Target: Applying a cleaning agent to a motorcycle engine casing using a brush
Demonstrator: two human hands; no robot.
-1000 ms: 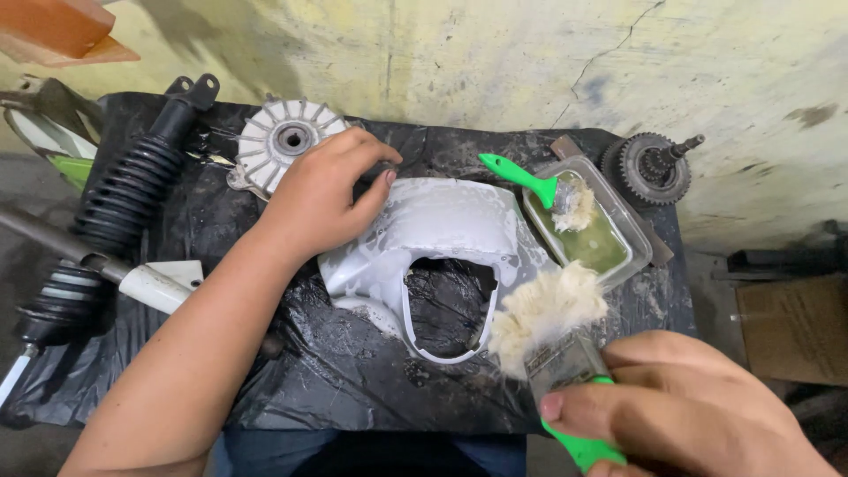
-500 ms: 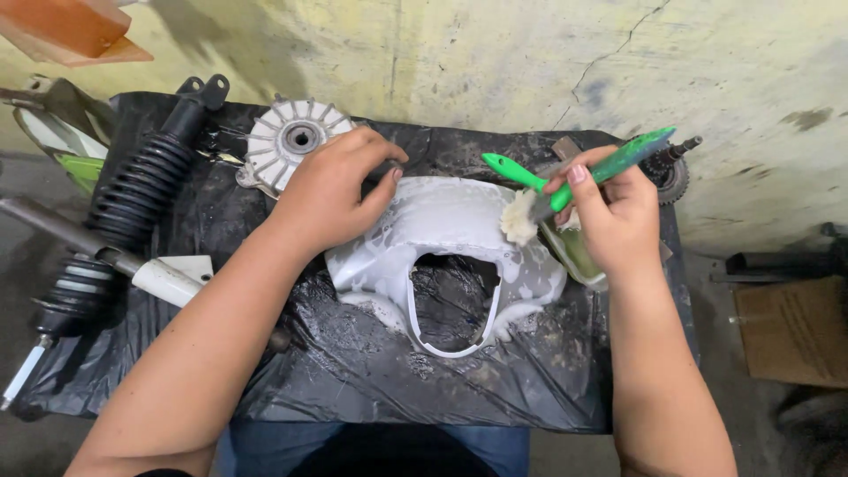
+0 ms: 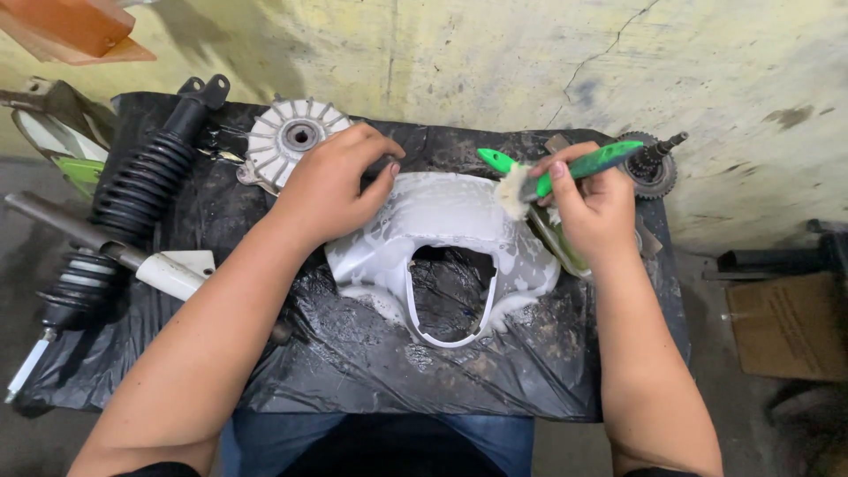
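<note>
Hands: left (image 3: 331, 190) steadies cover (image 3: 442, 230), right (image 3: 592, 208) apparently brushing it

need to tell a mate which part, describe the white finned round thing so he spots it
On the black plastic sheet, look at the far edge by the wall, just beyond the left hand. The finned wheel lies flat there, the only white, round part with radial fins, beside the black shock absorber.
</note>
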